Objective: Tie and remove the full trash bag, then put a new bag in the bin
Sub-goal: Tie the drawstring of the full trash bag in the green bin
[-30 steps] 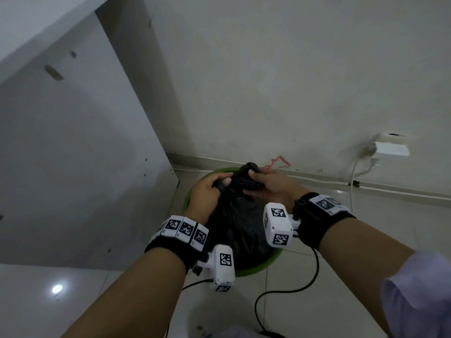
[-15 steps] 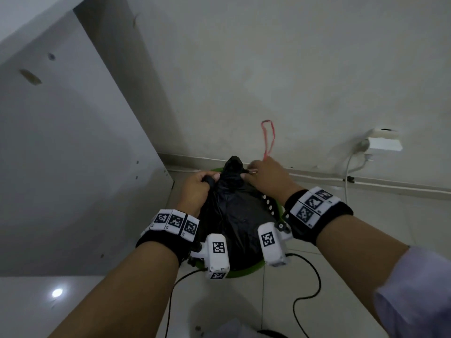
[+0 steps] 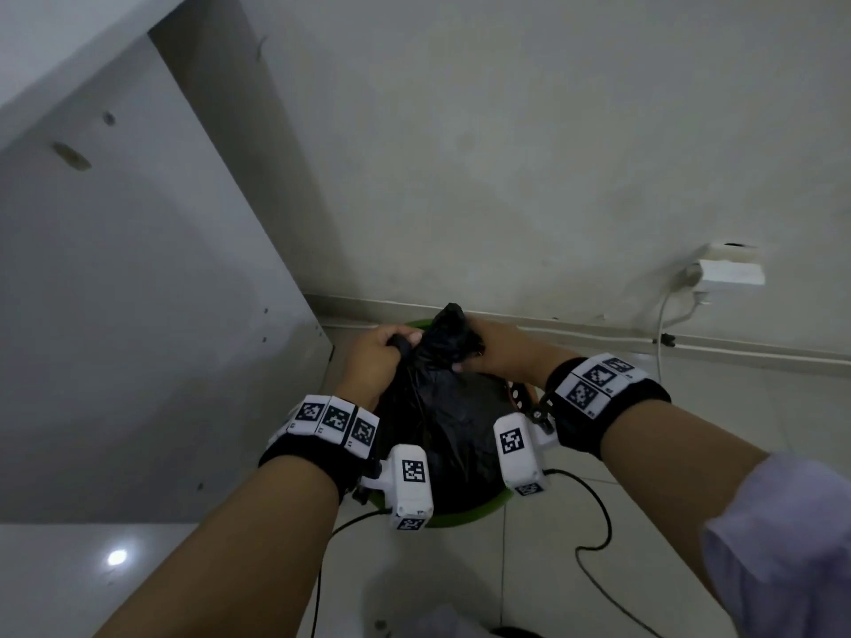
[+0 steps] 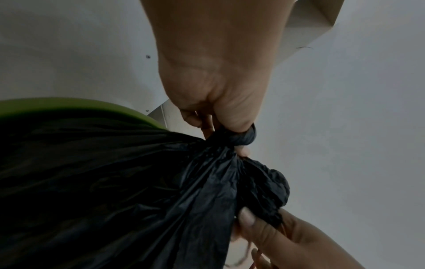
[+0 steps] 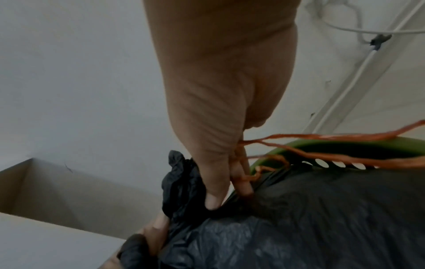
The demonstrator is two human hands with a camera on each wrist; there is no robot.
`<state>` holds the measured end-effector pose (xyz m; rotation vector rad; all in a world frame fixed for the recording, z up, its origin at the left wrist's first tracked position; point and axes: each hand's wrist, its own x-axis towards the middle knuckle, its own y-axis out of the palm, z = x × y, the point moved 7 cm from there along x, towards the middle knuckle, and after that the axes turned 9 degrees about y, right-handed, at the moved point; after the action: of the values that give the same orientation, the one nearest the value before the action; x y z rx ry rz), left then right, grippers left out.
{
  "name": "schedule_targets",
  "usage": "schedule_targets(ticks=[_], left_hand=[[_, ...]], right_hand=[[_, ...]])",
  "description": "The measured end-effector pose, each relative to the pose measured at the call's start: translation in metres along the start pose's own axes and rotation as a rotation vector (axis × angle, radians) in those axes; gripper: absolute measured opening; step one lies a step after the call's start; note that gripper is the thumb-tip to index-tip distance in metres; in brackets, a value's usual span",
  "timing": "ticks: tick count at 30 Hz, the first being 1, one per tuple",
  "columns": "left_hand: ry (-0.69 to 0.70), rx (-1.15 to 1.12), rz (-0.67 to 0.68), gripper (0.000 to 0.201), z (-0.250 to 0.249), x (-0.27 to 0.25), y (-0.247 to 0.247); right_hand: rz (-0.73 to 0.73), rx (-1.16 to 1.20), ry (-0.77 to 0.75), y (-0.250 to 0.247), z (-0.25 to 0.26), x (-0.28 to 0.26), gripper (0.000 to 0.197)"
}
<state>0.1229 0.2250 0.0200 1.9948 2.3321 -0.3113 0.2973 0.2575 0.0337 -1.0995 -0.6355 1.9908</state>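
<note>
A full black trash bag (image 3: 442, 416) sits in a round green bin (image 3: 465, 518) on the floor by the wall. Its gathered neck (image 3: 449, 333) stands up between my hands. My left hand (image 3: 375, 356) grips a twisted end of the bag (image 4: 243, 136) in its fist. My right hand (image 3: 499, 349) pinches the other side of the neck (image 5: 181, 183), with the thumb pressed on the plastic, and holds the red drawstring (image 5: 322, 138) between its fingers. In the left wrist view the bag (image 4: 115, 182) fills the lower left above the bin rim (image 4: 92, 105).
A white cabinet panel (image 3: 138, 315) stands close on the left of the bin. A wall socket with a white plug and cable (image 3: 723, 274) is at the right. A black cable (image 3: 594, 536) loops on the tiled floor in front of the bin.
The red drawstring loop that stood up above my right hand half a second ago is down and out of sight in the head view. Both hands have closed in on the bag's neck.
</note>
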Motion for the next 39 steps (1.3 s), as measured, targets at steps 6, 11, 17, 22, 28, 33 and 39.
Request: schedule_targets(ticks=[6,11,17,22,28,33,39], left_hand=[[-0.112,0.051,0.004,0.023,0.007,0.003,-0.004],[-0.211,0.407,0.019,0.056,0.009,0.002,-0.013],[-0.464,0.058,0.035,0.054,0.004,-0.01,0.003],[-0.518,0.126,0.08,0.067,0.003,-0.02,0.009],[-0.513,0.089,0.148,0.051,0.009,-0.022,0.01],[-0.478,0.042,0.208,0.026,-0.002,-0.032,0.012],[-0.518,0.01,0.229,0.031,0.001,-0.034,0.012]], right_hand=[[-0.079,0.157,0.029,-0.019,-0.003,-0.02,0.022],[0.049,0.716,0.09,-0.02,-0.026,-0.037,0.03],[0.228,0.664,0.087,0.002,-0.02,-0.046,0.024],[0.321,0.579,0.019,0.02,0.008,-0.05,0.02],[0.242,0.688,0.013,0.025,0.031,-0.033,0.015],[0.219,0.806,-0.028,0.024,0.048,-0.028,0.009],[0.207,0.91,0.025,0.028,0.042,-0.023,0.017]])
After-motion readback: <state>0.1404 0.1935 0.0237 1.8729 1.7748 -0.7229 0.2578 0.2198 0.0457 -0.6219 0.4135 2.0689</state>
